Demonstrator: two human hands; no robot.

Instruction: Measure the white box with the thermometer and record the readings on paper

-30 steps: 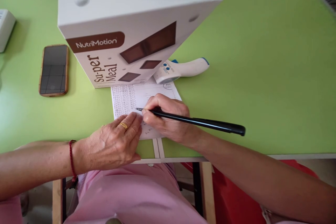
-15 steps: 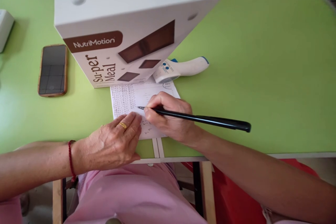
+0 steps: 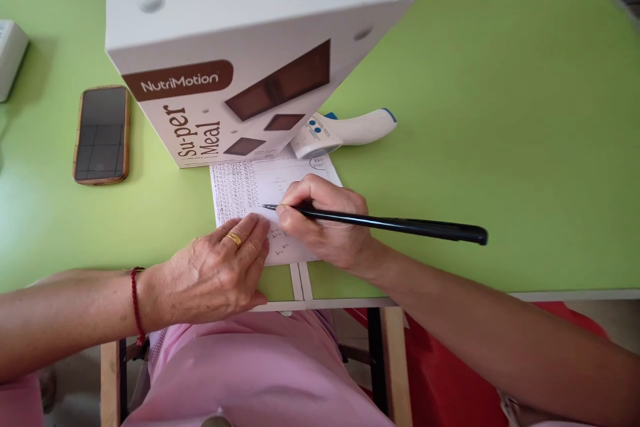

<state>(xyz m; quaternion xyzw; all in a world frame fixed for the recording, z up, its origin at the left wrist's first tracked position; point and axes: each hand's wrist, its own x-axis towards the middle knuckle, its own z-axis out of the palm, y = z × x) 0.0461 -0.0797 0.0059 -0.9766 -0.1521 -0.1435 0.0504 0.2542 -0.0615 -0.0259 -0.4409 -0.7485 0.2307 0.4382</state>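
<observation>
My right hand (image 3: 330, 217) is closed in a writing grip round a black pen (image 3: 395, 222). The pen's tip is at the paper, and its back end points to the right. Under both hands lies a white sheet of paper (image 3: 235, 193), covered at the left with dense rows of small handwriting. My left hand (image 3: 215, 270) rests flat on the paper's lower left part, fingers stretched out and side by side, with nothing held. It wears a gold ring and a red cord bracelet. Part of the sheet is hidden by the hands.
A tall white box (image 3: 175, 60) stands at the paper's far edge. Beside it lies a white and blue handheld thermometer (image 3: 345, 130), touching the paper's top. A phone (image 3: 101, 133) lies at the left on the green table (image 3: 500, 113). A white object (image 3: 11, 57) sits at the far left.
The pen's back end has swung slightly up and to the right, with its tip shifting very little. My left hand stays in place on the paper.
</observation>
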